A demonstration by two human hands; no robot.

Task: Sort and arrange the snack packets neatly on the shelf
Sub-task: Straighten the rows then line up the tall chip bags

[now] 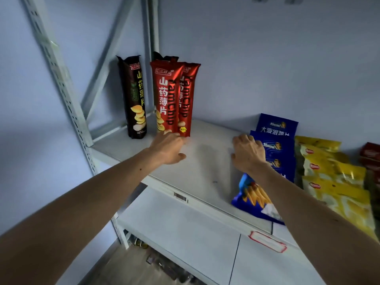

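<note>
A white shelf (205,165) on a pale metal frame (67,95) fills the view, set against a bluish wall (267,58), with a lower shelf (185,233) beneath it carrying a red-edged label (267,241). Along the right side of the shelf lie overlapping rows of flat packets: yellow bags (337,182) running front to back, and just left of them a row of blue bags (276,140) with the rearmost one propped up; at the far right edge some red packs (371,155) are only partly in view. At the back left corner stand tall tube packets, all upright: a dark tube (135,97) nearest the frame, then two red tubes (167,97) side by side and touching, with another dark packet's top showing behind them. The middle of the shelf between the tubes and the blue bags is bare. The left hand (167,148) reaches to the foot of the front red tube; its fingers (174,136) are loosely curled at the tube's base, the thumb held apart below, and whether they touch the tube cannot be told. The right hand (248,153) lies palm down on the left edge of the blue row, fingers (244,138) slightly spread over a blue bag, gripping nothing visibly.
</note>
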